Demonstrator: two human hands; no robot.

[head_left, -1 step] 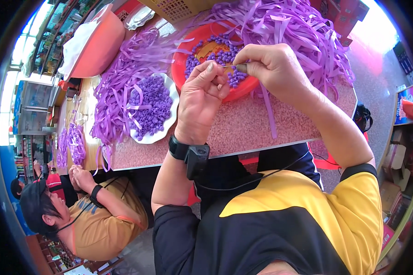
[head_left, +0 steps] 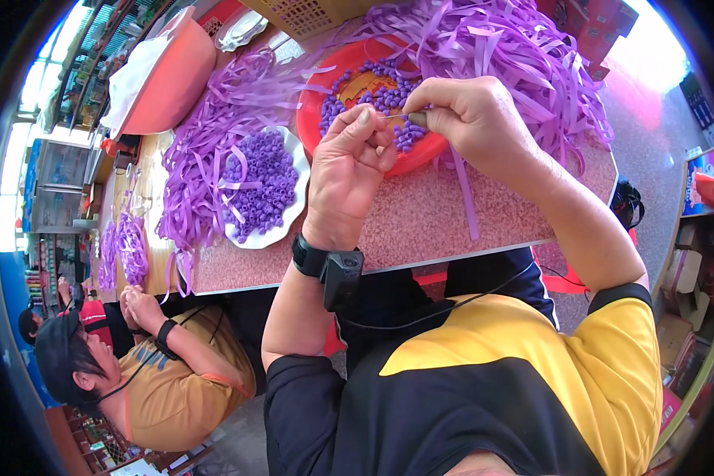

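My left hand (head_left: pixel 349 170) and my right hand (head_left: pixel 472 119) meet above a red bowl (head_left: pixel 313 119) of purple beads (head_left: pixel 377 99). A thin wire (head_left: pixel 397 117) runs between them. My left fingertips pinch one end, and my right thumb and forefinger pinch the other end at a small dark piece. A purple ribbon strip (head_left: pixel 464 190) trails from under my right hand across the pink speckled table (head_left: pixel 420 230). A black band with a small device sits on my left wrist (head_left: pixel 329 266).
A white plate (head_left: pixel 293 206) of purple beads lies left of the bowl, and heaps of purple ribbon (head_left: pixel 516 47) cover the far side of the table. An orange tub (head_left: pixel 166 79) stands at the far left. A co-worker (head_left: pixel 159 373) in an orange shirt sits at lower left, near ribbon bunches (head_left: pixel 123 246).
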